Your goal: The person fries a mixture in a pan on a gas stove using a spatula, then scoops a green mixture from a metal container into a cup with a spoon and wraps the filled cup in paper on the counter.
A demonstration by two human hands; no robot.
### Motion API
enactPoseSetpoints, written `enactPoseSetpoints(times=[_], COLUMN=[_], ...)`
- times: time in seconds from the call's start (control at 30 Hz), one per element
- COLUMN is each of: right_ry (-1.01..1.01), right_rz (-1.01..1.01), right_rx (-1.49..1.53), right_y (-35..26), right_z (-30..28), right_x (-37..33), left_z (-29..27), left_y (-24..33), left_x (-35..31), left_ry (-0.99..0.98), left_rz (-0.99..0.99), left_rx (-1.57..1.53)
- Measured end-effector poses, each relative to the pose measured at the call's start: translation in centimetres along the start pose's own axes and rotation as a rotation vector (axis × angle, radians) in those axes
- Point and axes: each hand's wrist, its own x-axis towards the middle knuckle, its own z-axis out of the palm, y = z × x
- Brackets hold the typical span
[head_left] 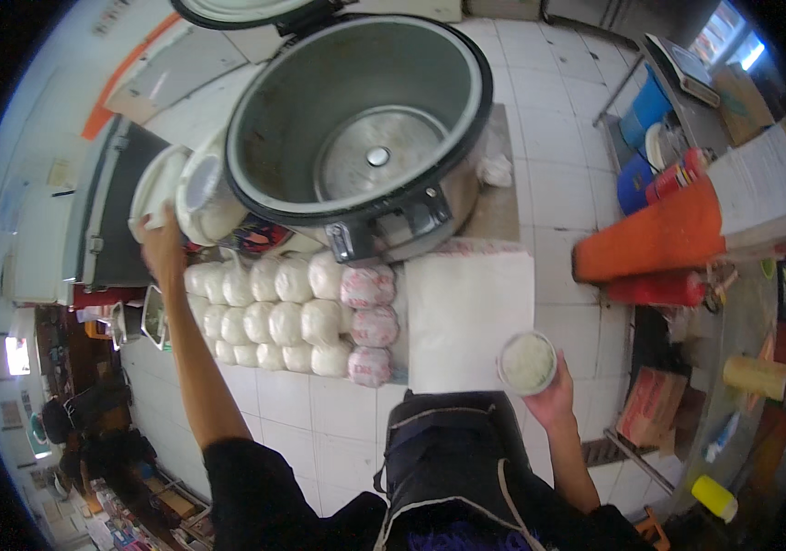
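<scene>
Head view, rice cup (529,364), cradled in right fingers (562,378)

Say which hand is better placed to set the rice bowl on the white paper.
Probably the right hand: it holds the rice bowl by the white paper. The left hand is farther away, at a round white thing.

White rice (530,363), silver-and-black cooker (347,101)
</scene>
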Motion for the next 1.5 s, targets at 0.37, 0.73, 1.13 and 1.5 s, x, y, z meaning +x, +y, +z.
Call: enactPoseSetpoints(times=[0.37, 0.73, 1.13, 1.5], right_ry=[-0.198, -0.100, -0.081, -0.148], right_rz=[-0.981, -0.980, -0.941, -0.731], right_rx=[-2.078, -2.121, -2.060, -1.744], right_y=[4.8, 5.8, 5.8, 2.8], right_z=[6.6, 4.5, 5.1, 5.9], right_x=[9.4, 10.5, 9.7, 8.3], left_z=[3.6, 3.8, 4.0, 4.0], left_y=[2.9, 2.4, 2.1, 2.1], left_x=[-49.0, -49.9, -49.9, -49.7], left_ry=[-1.030, -1.017, -1.014, -1.023], left_rz=[0.565, 0.534, 0.536, 0.528], left_rx=[-0.073, -0.031, -0.035, -0.049])
